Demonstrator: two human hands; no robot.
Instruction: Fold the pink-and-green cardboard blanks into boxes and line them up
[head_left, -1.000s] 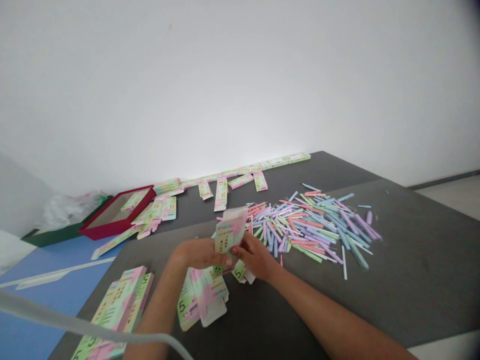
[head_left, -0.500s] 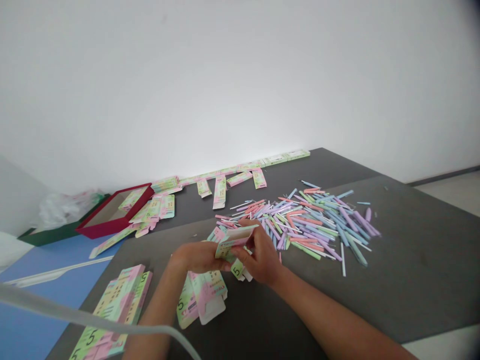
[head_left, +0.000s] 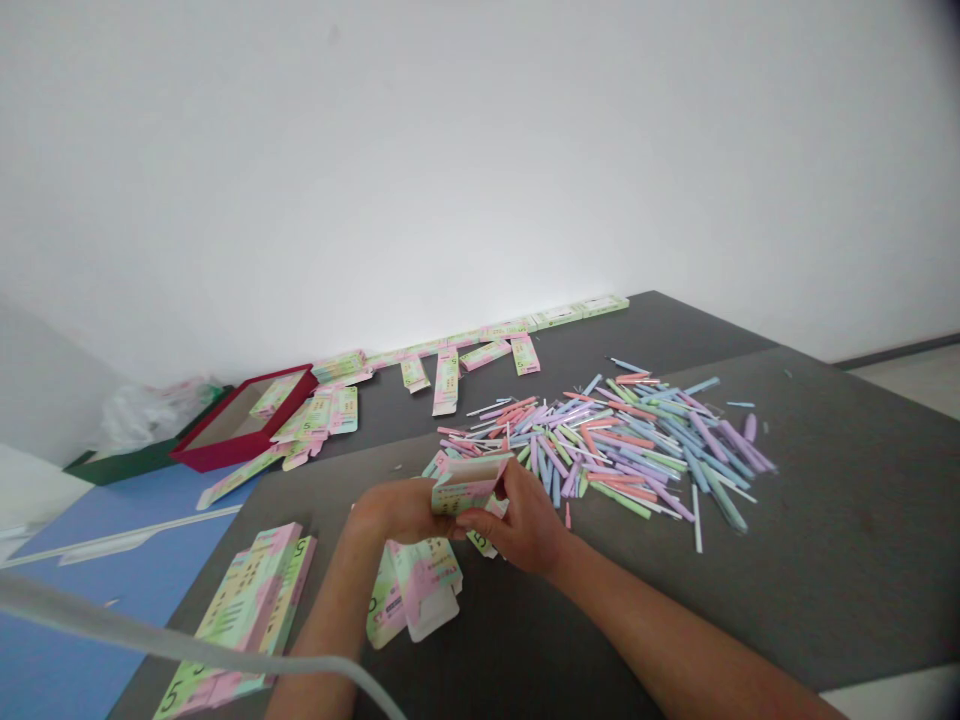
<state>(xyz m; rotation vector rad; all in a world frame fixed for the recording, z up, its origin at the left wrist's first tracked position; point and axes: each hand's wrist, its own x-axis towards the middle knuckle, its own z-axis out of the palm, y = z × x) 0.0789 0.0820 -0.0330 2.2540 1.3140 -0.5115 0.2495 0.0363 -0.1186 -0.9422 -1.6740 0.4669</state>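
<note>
Right in the middle of the action on the dark grey tabletop [head_left: 825, 500]: the left hand [head_left: 397, 510] is curled around one end of a pink-and-green printed carton [head_left: 471, 485], and the right hand [head_left: 525, 525] pinches the other end, fingers closed. That carton is held firmly between them, up off the surface! Just below, a few flat printed cartons [head_left: 412, 590] lie beside the left forearm, and to the left sits a neat stack of cartons [head_left: 247, 610] marked with a big 5. Right past the hands spreads a big pile of pastel sticks [head_left: 622, 450] in pink, blue, green and lilac. Further back, a row of cartons [head_left: 480, 348] runs along the far edge, and a red box [head_left: 244, 428] sits at the far left corner.
</note>
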